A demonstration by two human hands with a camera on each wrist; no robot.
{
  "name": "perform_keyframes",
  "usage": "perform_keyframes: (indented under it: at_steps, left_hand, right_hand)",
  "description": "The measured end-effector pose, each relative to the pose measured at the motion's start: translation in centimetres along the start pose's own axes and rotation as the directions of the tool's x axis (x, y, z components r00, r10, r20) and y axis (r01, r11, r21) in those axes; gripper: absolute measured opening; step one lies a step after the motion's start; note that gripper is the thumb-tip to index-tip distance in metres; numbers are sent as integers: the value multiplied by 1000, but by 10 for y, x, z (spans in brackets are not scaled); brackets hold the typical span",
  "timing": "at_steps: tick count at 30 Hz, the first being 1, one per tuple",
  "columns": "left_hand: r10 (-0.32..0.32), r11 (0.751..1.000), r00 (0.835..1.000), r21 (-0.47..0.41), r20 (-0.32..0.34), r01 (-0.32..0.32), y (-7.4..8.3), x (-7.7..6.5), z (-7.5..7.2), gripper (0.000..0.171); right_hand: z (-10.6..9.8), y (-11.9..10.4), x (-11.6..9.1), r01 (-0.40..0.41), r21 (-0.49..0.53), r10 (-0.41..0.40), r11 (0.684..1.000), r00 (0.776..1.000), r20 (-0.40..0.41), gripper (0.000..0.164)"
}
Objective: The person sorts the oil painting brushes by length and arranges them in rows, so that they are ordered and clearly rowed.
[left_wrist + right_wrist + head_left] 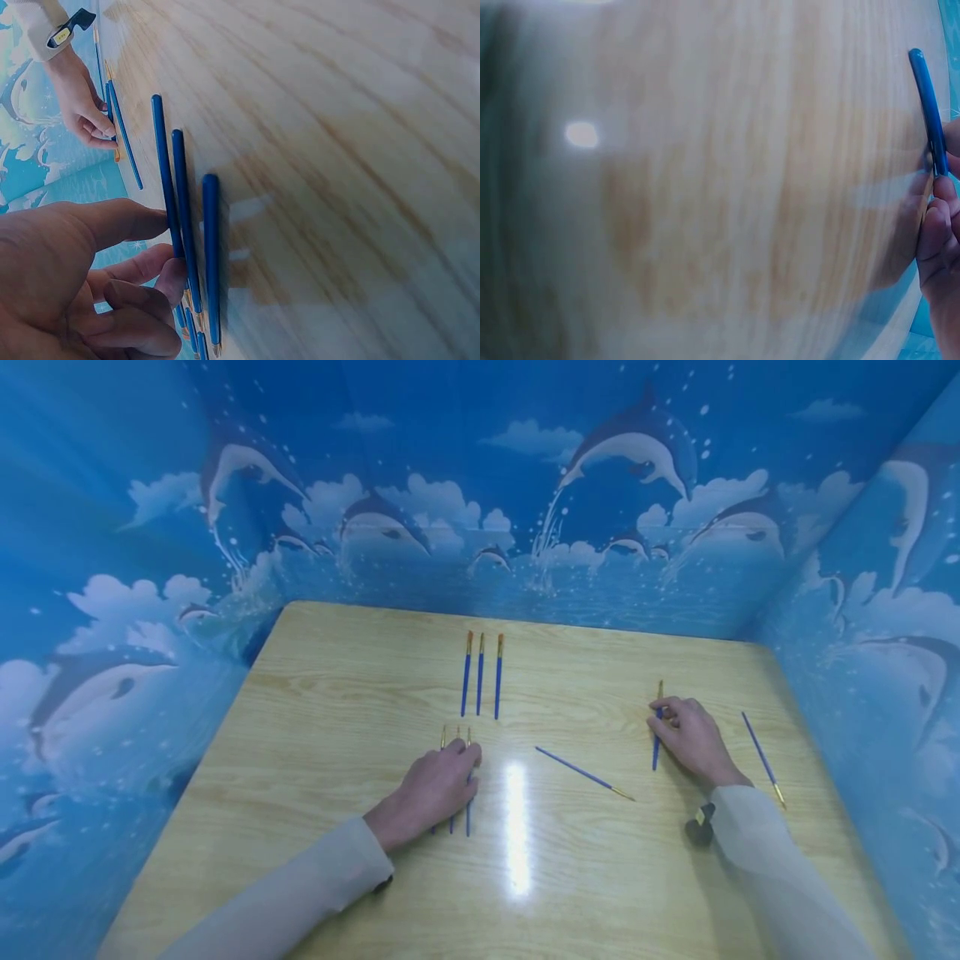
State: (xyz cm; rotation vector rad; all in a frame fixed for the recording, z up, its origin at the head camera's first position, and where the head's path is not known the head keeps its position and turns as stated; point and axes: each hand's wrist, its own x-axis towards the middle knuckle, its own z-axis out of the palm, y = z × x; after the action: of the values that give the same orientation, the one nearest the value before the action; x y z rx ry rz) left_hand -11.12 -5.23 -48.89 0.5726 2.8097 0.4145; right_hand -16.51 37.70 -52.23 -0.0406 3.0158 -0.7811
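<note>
Three blue-handled paintbrushes lie side by side at mid-table, partly covered by my left hand. Its thumb and fingers pinch the right-hand paintbrush of this group; in the left wrist view that handle sits between thumb and fingertips. The other two brushes, one of them the middle paintbrush, rest beside it. On the right, my right hand pinches another paintbrush, bristles pointing away from me. The right wrist view shows only its blue handle and some fingers at the edge.
Three more paintbrushes form a row farther back, bristles away. A slanted paintbrush lies between the hands, and another paintbrush right of my right hand. Dolphin-printed curtains border the wooden table behind and at both sides.
</note>
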Motion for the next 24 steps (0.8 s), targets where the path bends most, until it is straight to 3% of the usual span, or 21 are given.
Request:
perform_keyframes:
  at_steps: [12, 19, 24]
  left_hand:
    - [-7, 1000, 1000, -23, -12, 7, 0, -1, -1, 26]
    - [-15, 999, 1000, 35, -8, 15, 1, 2, -1, 28]
    - [68, 996, 995, 59, -68, -64, 1, 7, -3, 26]
  right_hand:
    - [1, 2, 0, 8, 2, -8, 1000, 1000, -2, 39]
    - [0, -1, 1, -1, -4, 1, 1000, 1000, 0, 39]
    - [0, -1, 1, -11, -11, 11, 1000, 1000, -3, 39]
